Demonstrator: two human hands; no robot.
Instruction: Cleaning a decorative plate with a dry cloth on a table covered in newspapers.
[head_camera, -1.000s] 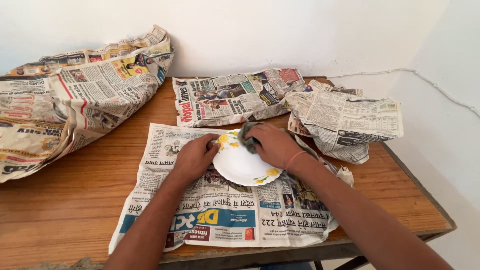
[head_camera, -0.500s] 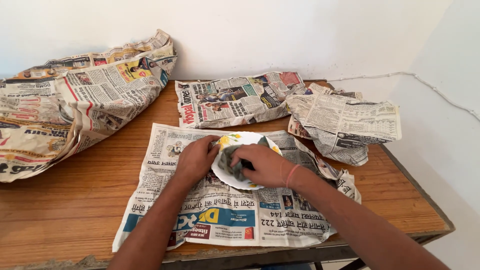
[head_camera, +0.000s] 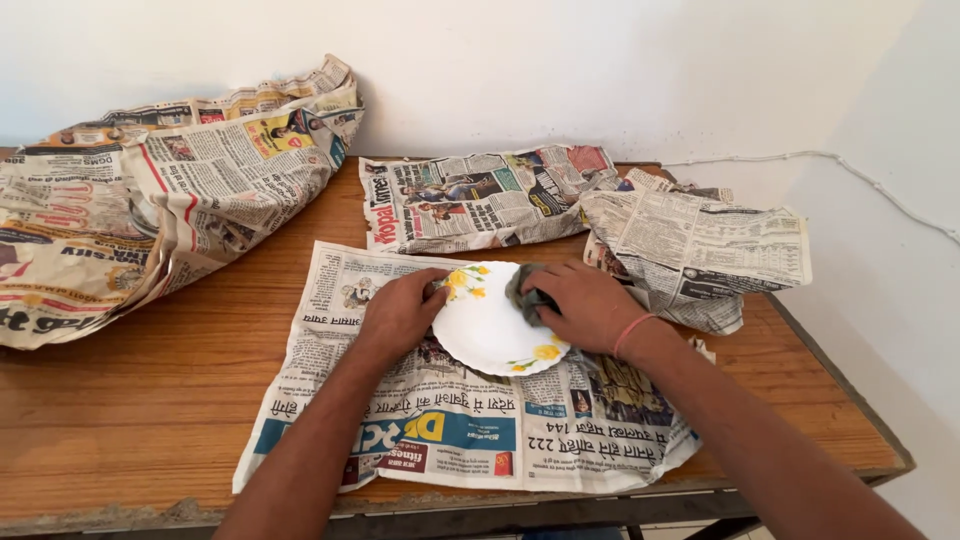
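Note:
A white plate (head_camera: 490, 325) with yellow flower prints lies on a flat sheet of newspaper (head_camera: 440, 430) on the wooden table (head_camera: 130, 400). My left hand (head_camera: 400, 312) grips the plate's left rim and steadies it. My right hand (head_camera: 585, 305) presses a dark grey cloth (head_camera: 525, 295) against the plate's upper right part. A pink band circles my right wrist.
A large crumpled newspaper bundle (head_camera: 150, 200) fills the table's back left. Two more wrinkled newspaper sheets lie at the back middle (head_camera: 470, 195) and back right (head_camera: 700, 250). White walls stand behind and to the right, with a thin white cable (head_camera: 860, 175) along the right wall.
My right hand with the cloth swept from the plate's top right down across its middle, then back up to the right edge. My left hand stayed on the rim.

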